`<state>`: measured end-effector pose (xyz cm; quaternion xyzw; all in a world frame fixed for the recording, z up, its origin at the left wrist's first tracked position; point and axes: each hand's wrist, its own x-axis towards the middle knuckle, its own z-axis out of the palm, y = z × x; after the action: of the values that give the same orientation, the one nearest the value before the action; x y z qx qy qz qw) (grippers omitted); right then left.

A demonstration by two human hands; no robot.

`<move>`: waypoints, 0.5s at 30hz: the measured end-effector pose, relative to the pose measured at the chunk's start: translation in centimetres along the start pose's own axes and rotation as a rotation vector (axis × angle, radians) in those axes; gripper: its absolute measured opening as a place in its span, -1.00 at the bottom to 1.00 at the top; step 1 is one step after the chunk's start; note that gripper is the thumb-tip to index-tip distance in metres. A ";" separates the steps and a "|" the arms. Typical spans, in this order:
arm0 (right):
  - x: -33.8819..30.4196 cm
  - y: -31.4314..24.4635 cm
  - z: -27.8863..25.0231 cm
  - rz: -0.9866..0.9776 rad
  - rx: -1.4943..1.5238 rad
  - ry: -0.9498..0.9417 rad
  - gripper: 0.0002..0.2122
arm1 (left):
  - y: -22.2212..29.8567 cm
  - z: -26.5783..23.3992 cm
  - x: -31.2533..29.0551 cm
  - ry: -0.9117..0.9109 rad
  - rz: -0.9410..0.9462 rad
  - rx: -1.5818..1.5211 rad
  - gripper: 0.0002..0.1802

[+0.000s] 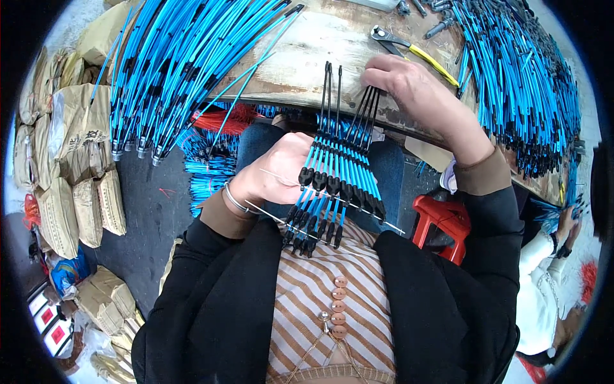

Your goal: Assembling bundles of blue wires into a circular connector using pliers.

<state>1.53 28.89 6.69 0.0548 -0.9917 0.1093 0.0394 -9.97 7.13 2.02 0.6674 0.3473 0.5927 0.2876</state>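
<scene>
In front of my chest hangs a fanned row of thin blue rods with black joints point(348, 165), which look like umbrella ribs. My left hand point(281, 169) is closed around the row's left side; its fingertips are hidden behind the rods. Two thin metal wires point(395, 227) cross the lower joints, their ends sticking out at the sides. At the far end, my right hand point(404, 82) is closed with bent fingers at the black tips of several rods. Two other black tips stand free to its left.
A worn wooden table point(288, 61) lies ahead, carrying a large pile of blue rods point(185, 57) on the left and another point(511, 83) on the right. Yellow-handled pliers point(409, 51) rest between them. Brown sacks point(83, 121) stack at left. A red stool point(441, 224) and another person's sleeve point(537, 301) are right.
</scene>
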 end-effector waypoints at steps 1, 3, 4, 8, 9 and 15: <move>0.0 0.0 0.0 0.001 0.000 0.000 -0.85 | 0.0 0.0 0.0 -0.001 0.000 0.000 -0.84; 0.2 0.2 0.2 -0.007 -0.016 -0.002 -0.85 | -0.2 -0.1 -0.2 -0.006 0.003 -0.003 -0.84; 0.3 0.3 0.2 -0.011 -0.024 -0.003 -0.85 | -0.3 -0.2 -0.3 -0.009 0.004 -0.004 -0.84; 0.5 0.6 0.3 -0.004 -0.061 -0.048 -0.81 | -0.3 -0.1 -0.2 0.004 0.009 -0.018 -0.85; 0.6 0.7 0.4 0.000 -0.076 -0.069 -0.79 | -0.3 -0.1 -0.2 0.012 0.010 -0.024 -0.85; 1.5 -0.7 1.3 -0.097 -0.361 0.030 -0.73 | 0.0 -0.6 -0.5 -0.054 -0.123 0.076 -0.84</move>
<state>0.09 27.80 5.75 0.0929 -0.9908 -0.0714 0.0684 -10.56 6.75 1.77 0.6707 0.4022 0.5421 0.3074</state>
